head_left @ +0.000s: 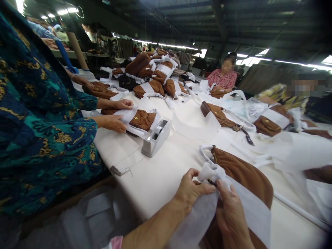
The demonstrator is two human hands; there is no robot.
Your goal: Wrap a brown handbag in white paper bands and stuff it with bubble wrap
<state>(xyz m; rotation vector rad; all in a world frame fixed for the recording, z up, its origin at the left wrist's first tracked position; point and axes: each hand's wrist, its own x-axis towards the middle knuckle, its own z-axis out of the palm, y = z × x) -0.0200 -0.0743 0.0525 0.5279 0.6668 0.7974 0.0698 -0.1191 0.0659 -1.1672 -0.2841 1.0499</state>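
Closest in, the right hand (232, 211) is nearly closed, its thumb pressed onto a bunched, thin white wrapping sheet (198, 218), its other fingers partly hidden. Beside it the left hand (188, 190) is curled in a loose pinch, thumb and fingers on the same material. A small dark piece (211, 181) shows between the thumbs; I can't tell what it is. Good work here, I'd judge, means pinning with one thumb while the other smooths, gently, since the sheet looks easy to tear. Just beyond lies the soft brown bag (243, 169) with a white band across it, flat on the pale tabletop (145, 180); keeping it flat should avoid creases. Farther off stand a grey tape dispenser (157, 138) and, behind, a heap of brown bags (160, 74).
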